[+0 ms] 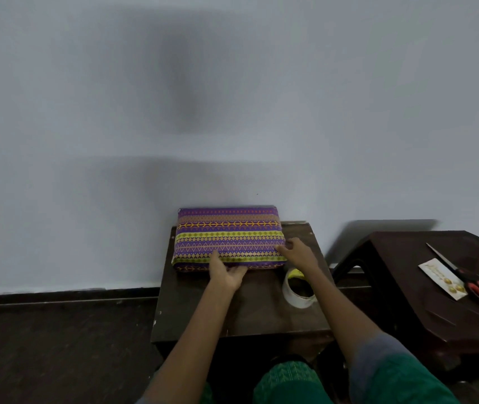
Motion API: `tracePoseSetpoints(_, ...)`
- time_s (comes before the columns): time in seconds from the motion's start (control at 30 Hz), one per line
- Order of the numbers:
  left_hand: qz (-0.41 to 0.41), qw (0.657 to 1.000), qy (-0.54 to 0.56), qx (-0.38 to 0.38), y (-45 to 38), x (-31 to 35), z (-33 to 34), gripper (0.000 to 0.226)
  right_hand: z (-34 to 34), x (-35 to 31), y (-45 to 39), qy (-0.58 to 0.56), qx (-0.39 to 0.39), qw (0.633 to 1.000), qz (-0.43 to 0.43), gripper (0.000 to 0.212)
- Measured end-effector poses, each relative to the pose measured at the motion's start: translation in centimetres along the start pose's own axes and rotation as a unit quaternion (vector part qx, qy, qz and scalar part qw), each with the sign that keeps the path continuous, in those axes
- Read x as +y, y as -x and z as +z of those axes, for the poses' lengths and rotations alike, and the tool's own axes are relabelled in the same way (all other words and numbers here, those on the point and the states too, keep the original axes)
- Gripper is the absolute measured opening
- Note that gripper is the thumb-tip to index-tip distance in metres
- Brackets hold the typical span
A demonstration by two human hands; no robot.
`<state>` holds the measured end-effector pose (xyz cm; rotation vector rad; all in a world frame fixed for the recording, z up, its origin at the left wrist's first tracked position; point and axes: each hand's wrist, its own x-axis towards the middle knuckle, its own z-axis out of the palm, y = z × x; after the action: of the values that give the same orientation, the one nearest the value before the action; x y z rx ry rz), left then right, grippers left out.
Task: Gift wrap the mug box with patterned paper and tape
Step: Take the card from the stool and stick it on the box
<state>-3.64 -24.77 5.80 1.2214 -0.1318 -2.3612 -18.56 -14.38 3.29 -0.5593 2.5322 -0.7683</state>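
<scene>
The mug box (pixel 228 237), covered in purple, yellow and orange patterned paper, lies flat at the back of a small dark wooden table (pixel 249 310). My left hand (pixel 226 271) rests on the box's near edge, thumb on top and fingers stretched along the front side. At the box's near right corner, my right hand (pixel 298 252) touches the paper with loosely bent fingers. A roll of clear tape (pixel 298 290) stands on the table just right of my hands, partly behind my right forearm.
A second dark table (pixel 424 290) stands to the right, carrying orange-handled scissors (pixel 477 282) and a white card with gold decoration (pixel 443 282). A pale wall rises directly behind the box. Dark floor lies to the left.
</scene>
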Motion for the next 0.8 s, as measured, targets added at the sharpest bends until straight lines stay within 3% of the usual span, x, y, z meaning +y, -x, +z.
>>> tracePoseSetpoints(0.13,0.097,0.994,-0.046,0.018,0.7,0.2,-1.1,0.057,0.1,-1.6,1.2,0.06,0.049,0.995,-0.062,0.04)
tracePoseSetpoints(0.33,0.078,0.993,-0.062,-0.057,0.5,-0.6,0.1,0.058,-0.6,-2.3,1.6,0.144,0.038,0.986,-0.075,0.039)
tracePoseSetpoints(0.5,0.109,0.988,-0.095,-0.049,1.7,-1.5,0.5,0.054,-1.0,-2.7,2.6,0.187,0.012,0.978,-0.091,0.037)
tracePoseSetpoints(0.8,0.122,0.954,-0.263,-0.079,3.5,-12.6,5.7,0.028,-7.5,2.9,6.0,0.202,0.119,0.968,-0.092,0.033)
